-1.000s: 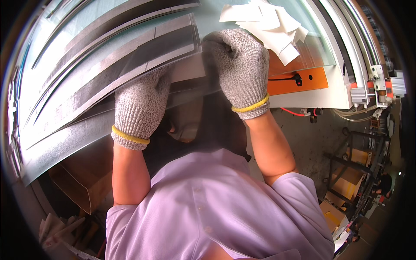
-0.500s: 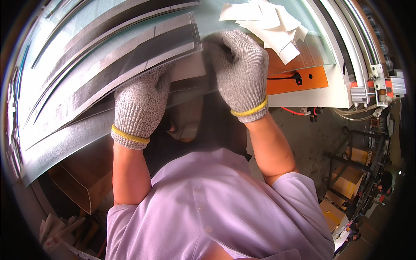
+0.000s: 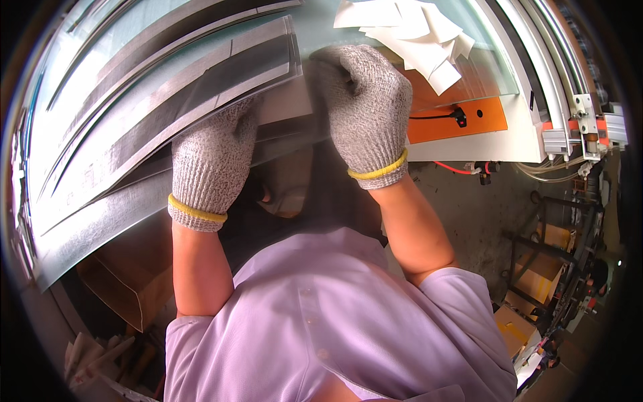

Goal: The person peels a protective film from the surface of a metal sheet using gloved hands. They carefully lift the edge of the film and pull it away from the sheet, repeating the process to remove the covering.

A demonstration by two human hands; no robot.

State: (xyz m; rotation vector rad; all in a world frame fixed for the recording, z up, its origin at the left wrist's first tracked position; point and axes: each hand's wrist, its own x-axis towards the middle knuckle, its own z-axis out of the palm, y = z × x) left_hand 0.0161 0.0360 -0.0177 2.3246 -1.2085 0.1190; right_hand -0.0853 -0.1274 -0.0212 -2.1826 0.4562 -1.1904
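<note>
A: Where were the 2 hands at that moment?

B: Both wore grey knit gloves with yellow cuffs. The left hand (image 3: 213,164) lay on the near edge of a stack of long, curved metal strips (image 3: 154,120), its fingers tucked under or over that edge; whether they were closed on it could not be told. The right hand (image 3: 367,110) was curled into a fist just beside the end of the strips, at the edge of the surface (image 3: 321,27), and seemed to grip something there, though what it held was hidden.

A: And the strips themselves?

B: They lay on the pale surface, fanned slightly, running away to the left and overhanging its near edge above a brown cardboard box (image 3: 127,281).

A: What else was near?

B: A heap of white paper slips (image 3: 415,33) lay beyond the right hand, and an orange panel (image 3: 462,117) with a black cable sat to its right.

A: What could have gone wrong?

B: In my judgement, the overhanging strips could have slid off toward the box if the left hand lifted. Thin edges could also have caught a glove, and a sideways push might have scattered the paper slips.
</note>
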